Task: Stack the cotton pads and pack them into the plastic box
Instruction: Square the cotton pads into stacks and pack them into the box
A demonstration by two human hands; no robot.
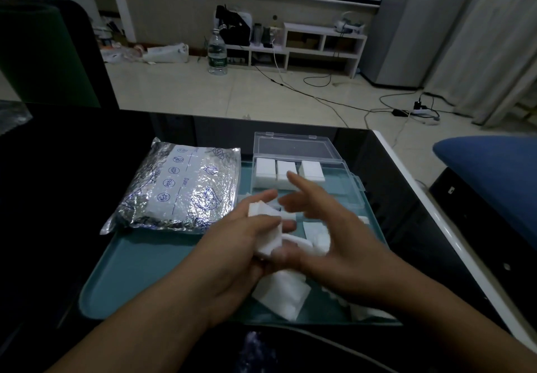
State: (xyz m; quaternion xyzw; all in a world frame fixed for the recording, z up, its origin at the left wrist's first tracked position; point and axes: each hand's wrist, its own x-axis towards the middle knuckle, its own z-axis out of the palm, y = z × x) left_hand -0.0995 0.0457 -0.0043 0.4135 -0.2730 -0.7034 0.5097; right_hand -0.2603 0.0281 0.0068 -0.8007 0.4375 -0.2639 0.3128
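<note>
Above the middle of the teal tray (136,268), toward its right side, the left hand (232,259) holds a small stack of cotton pads (268,229), fingers curled round it from behind and below with the thumb laid across the front. The right hand (334,244) is beside it with fingers straight and spread, gripping nothing; whether its lower fingers touch the stack cannot be told through the blur. The likeliest trouble is the stack fanning out: the pads look soft and unevenly aligned, so a loose squeeze or a nudge from the open right hand could slide the top ones off onto the tray. More loose cotton pads (280,295) lie on the tray under and around both hands, toward its near right corner, and a careless reach could scatter them or drag one over the near edge. The plastic box (345,186) stands open at the tray's far right corner, three white stacks already lined along its far side; a bundle that is crooked or too thick may snag on its wall or topple those neighbours. A silver foil bag (177,186) lies at the far left corner, well clear of the hands.
</note>
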